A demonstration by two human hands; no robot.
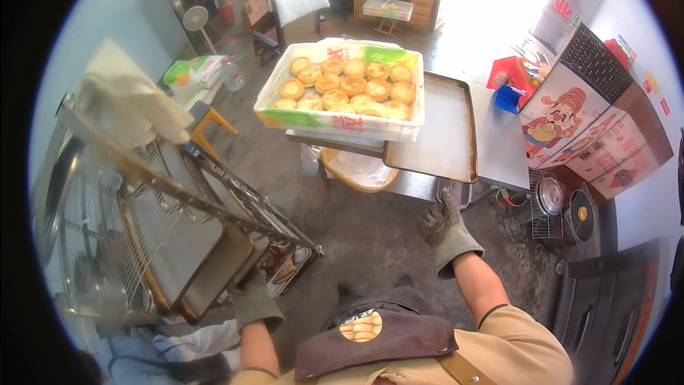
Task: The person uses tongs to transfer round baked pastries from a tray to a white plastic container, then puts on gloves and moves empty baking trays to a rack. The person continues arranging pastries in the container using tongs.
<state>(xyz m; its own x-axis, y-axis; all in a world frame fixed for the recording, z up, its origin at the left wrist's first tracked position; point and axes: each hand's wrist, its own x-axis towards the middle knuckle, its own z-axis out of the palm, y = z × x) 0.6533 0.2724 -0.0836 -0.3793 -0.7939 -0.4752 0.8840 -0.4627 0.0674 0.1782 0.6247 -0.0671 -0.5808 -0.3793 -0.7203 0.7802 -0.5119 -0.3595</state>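
Observation:
My left hand (257, 299), in a grey-green work glove, is low beside a metal tray rack (224, 213). Its fingers are blurred against the corner of a baking tray (227, 272), so a grip cannot be made out. A like glove covers my right hand (442, 230), which hangs over the floor just short of the table. It holds nothing visible, and one digit stands away from the curled others. Ahead, a lined white crate (339, 120) of round golden pastries (352, 85) rests on the table (497, 144). Beside the crate lies a baking tray (441, 128) with no food on it.
A paper-lined basket (360, 171) sits under the table. Printed cartons (577, 123) and a red box (513, 77) stand right. A dark cabinet (604, 305) is at lower right. A yellow-legged stool (211, 123) and water bottle (232, 76) are left.

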